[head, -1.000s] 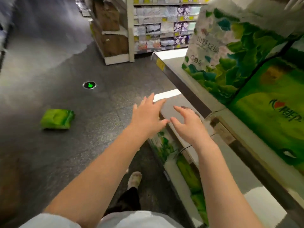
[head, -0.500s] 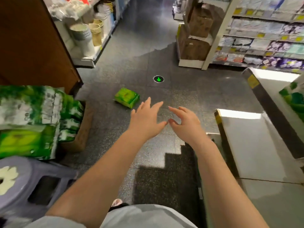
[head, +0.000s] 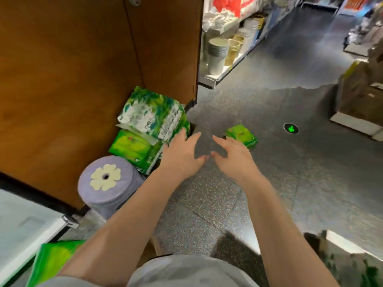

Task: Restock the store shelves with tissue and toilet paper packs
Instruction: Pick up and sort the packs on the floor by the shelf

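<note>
Both hands are held out over the floor, the left hand and the right hand side by side with a small gap between them. Just left of the left hand, 2 tissue packs are stacked: the upper pack lies on the lower pack, both against the wooden panel behind them. Nearer the person and left of the left forearm stands a stool. Just beyond the right hand's fingertips 1 small pack lies on the floor. Farther right of it sits a floor marker. Well beyond the hands, a shelf carries stacked cups.
</note>
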